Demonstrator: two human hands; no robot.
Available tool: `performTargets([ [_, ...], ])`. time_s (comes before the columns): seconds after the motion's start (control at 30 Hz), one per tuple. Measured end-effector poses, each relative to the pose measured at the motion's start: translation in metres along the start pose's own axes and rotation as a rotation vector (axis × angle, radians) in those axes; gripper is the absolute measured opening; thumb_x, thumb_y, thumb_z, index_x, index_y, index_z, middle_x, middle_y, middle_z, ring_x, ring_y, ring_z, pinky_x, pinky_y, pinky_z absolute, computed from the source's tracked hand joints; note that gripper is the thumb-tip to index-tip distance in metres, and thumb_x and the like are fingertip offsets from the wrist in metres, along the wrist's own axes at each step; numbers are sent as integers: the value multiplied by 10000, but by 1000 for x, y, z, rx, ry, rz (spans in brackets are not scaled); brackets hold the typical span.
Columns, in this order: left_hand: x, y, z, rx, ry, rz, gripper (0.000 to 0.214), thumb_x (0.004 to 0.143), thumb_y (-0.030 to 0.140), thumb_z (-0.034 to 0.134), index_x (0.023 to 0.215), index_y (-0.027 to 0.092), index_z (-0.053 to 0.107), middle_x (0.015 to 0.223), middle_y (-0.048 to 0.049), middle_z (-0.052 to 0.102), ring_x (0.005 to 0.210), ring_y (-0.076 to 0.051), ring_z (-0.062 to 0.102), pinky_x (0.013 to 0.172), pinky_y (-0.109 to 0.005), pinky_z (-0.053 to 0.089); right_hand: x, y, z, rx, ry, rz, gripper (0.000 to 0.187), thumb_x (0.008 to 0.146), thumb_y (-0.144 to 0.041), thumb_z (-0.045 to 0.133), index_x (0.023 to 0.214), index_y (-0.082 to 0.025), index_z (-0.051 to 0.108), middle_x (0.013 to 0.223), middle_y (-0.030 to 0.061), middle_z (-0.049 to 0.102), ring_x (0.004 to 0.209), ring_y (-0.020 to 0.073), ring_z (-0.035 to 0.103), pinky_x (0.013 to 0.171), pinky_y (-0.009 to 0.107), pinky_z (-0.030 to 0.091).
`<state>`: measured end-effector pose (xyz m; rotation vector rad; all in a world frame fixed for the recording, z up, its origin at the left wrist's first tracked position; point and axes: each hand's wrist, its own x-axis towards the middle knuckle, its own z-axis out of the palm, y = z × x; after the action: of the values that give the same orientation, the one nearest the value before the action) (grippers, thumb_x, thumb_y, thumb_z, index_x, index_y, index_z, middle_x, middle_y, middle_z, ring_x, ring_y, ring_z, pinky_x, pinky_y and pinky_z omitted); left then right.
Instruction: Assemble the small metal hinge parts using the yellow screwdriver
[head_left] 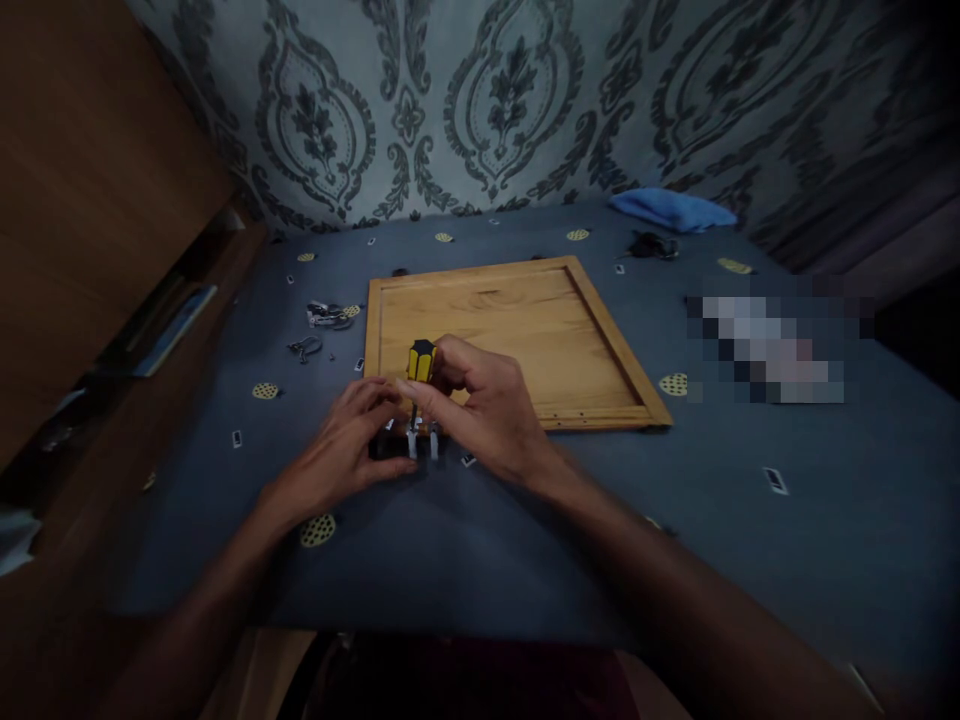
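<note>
A framed wooden cabinet door (pixel 495 335) lies flat on the table. At its near edge, toward the left corner, sits a metal hinge (pixel 412 443) whose arms stick out past the frame. My left hand (pixel 352 440) steadies this hinge, thumb below and fingers above it. My right hand (pixel 487 405) is closed round a short screwdriver (pixel 422 362) with a yellow and black handle. The screwdriver stands nearly upright, its shaft pointing down at the hinge. Its tip and any screw under it are hidden or too small to make out.
Loose metal hinges (pixel 328 316) lie left of the door. A blue cloth (pixel 673 209) and a dark object (pixel 651 246) are at the back right, with a blurred-out item (pixel 772 345) nearer. A wooden cabinet (pixel 90 200) borders the left side; a patterned wall (pixel 495 100) stands behind.
</note>
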<state>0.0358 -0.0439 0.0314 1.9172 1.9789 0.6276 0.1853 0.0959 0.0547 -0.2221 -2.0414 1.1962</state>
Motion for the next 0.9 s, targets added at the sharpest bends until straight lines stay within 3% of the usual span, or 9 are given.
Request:
performTargets([
  [0.33, -1, 0, 0, 24, 6, -12, 481, 899, 430, 763, 1312, 219, 639, 1363, -116, 578, 1310, -352, 497, 1119, -552, 462, -1, -5, 1, 25, -89, -61, 317, 920, -279, 678, 717, -219, 442, 665, -61, 447, 623, 102, 451, 607, 254, 363],
  [0.5, 0, 3, -2, 10, 2, -4, 398, 904, 410, 760, 1253, 238, 676, 1317, -96, 594, 1288, -346, 504, 1105, -538, 478, 1, -4, -4, 71, -147, 46, 271, 940, -320, 659, 751, -207, 500, 680, -51, 493, 636, 108, 476, 600, 259, 370],
  [0.63, 1, 4, -3, 23, -20, -2, 392, 911, 427, 751, 1254, 253, 674, 1340, -92, 583, 1307, -349, 493, 1115, -553, 468, 4, -3, -9, 136, -218, 41, 217, 955, -292, 626, 779, -194, 544, 710, -37, 523, 668, 111, 515, 604, 252, 399],
  [0.9, 0, 4, -2, 20, -4, -19, 355, 907, 427, 752, 1211, 256, 686, 1279, -81, 601, 1279, -341, 509, 1099, -527, 484, 1, -2, -5, 198, -177, 135, 227, 928, -340, 679, 794, -191, 572, 665, -46, 538, 610, 104, 531, 565, 247, 424],
])
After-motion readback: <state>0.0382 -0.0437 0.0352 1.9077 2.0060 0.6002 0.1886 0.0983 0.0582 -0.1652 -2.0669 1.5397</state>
